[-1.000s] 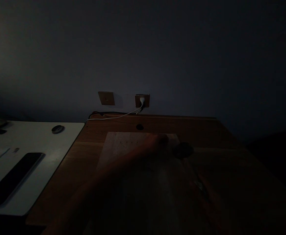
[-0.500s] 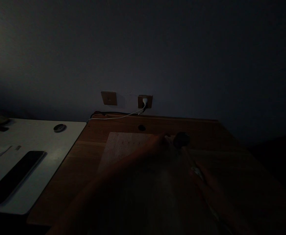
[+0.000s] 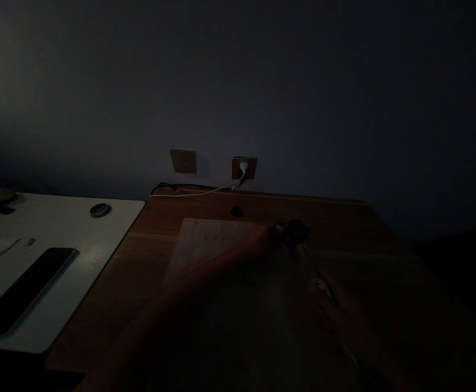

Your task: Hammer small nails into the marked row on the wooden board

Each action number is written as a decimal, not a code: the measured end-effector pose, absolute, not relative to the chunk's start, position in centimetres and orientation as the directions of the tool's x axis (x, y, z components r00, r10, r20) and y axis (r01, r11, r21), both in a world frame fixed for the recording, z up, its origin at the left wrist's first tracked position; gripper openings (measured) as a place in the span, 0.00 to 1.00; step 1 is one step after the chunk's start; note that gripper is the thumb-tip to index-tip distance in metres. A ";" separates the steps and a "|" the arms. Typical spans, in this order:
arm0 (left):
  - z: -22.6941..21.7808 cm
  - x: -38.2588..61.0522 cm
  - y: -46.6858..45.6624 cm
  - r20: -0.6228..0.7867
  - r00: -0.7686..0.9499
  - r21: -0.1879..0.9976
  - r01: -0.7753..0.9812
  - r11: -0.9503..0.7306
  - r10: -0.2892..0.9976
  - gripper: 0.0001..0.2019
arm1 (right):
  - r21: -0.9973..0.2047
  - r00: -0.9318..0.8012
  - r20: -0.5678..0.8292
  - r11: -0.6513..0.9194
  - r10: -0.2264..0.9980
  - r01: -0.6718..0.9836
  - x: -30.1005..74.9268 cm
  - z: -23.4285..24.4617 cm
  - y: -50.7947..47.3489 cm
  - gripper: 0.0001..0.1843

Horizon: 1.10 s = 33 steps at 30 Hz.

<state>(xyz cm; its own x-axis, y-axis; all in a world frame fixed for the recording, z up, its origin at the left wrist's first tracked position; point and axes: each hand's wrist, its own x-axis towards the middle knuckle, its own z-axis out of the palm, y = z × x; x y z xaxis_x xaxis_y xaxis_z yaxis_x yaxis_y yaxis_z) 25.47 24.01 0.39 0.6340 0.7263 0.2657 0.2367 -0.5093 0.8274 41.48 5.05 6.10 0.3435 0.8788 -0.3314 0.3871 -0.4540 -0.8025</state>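
The room is very dark. My left hand [image 3: 267,235] reaches across a pale wooden board [image 3: 205,245] on the brown desk [image 3: 148,245], fingers drawn together at the board's far right corner; what they pinch is hidden. My right hand [image 3: 338,307] is closed round the thin handle of a hammer-like tool. Its dark head [image 3: 297,231] sits right beside my left fingertips. A row of tiny dots marks the board's far part.
A white table [image 3: 74,228] adjoins on the left, carrying a black phone [image 3: 25,291], a small dark round object [image 3: 100,209] and some flat items. On the wall are a switch plate [image 3: 183,161] and a socket [image 3: 243,167] with a white plug and cable. The desk has a cable hole [image 3: 236,211].
The tool's dark head has moved away from me and to the left, ending up next to my left fingertips. My right hand followed it. The left hand barely moved.
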 end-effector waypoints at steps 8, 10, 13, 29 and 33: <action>0.5 25.6 24.1 0.243 0.642 0.806 0.283 -0.519 0.727 0.27 | -0.807 0.357 -0.280 -0.420 0.891 0.416 41.5 5.4 5.0 0.44; 0.4 25.6 24.1 0.253 0.651 0.804 0.270 -0.530 0.716 0.25 | -0.807 0.352 -0.298 -0.431 0.887 0.404 41.5 5.4 5.0 0.45; 0.3 25.4 24.2 0.257 0.644 0.798 0.279 -0.534 0.721 0.25 | -0.822 0.341 -0.304 -0.426 0.889 0.378 41.4 5.6 5.0 0.45; 5.8 19.1 23.5 0.192 0.767 0.657 0.364 -0.661 0.613 0.11 | -0.736 0.494 -0.328 -0.546 0.805 0.401 42.1 5.7 2.4 0.43; 7.8 15.7 22.1 -0.057 0.893 0.459 0.421 -0.783 0.446 0.04 | -0.713 0.437 -0.385 -0.563 0.813 0.419 42.3 5.1 1.8 0.43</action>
